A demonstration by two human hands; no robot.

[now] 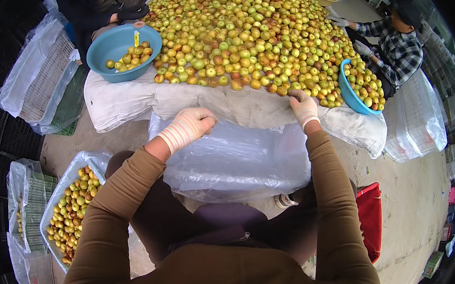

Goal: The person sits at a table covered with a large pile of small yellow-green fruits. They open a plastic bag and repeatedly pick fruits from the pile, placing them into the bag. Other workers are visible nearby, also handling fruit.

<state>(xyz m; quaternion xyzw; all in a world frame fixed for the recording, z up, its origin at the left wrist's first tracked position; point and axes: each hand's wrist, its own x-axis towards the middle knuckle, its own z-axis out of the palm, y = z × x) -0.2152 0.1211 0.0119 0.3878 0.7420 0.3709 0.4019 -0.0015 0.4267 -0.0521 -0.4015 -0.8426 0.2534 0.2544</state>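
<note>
A large heap of green and reddish-brown jujube-like fruits (236,31) covers the table, which is draped with a pale cloth (197,97). My left hand (190,127), in a striped knit glove with bare fingertips, hovers with curled fingers above the near edge of a plastic-lined crate (237,157) in front of me; whether it holds anything is hidden. My right hand (302,106), gloved the same way, is at the cloth's front edge, its fingertips by the nearest fruits. Its grip is unclear. The crate's clear liner spreads between my forearms, above my knees.
A blue basin (95,56) with some fruits stands at the table's left, a blue basket (348,92) of fruits at its right. A lined crate of fruits (73,210) is at my left, a red container (371,222) at my right. Other people sit around the table.
</note>
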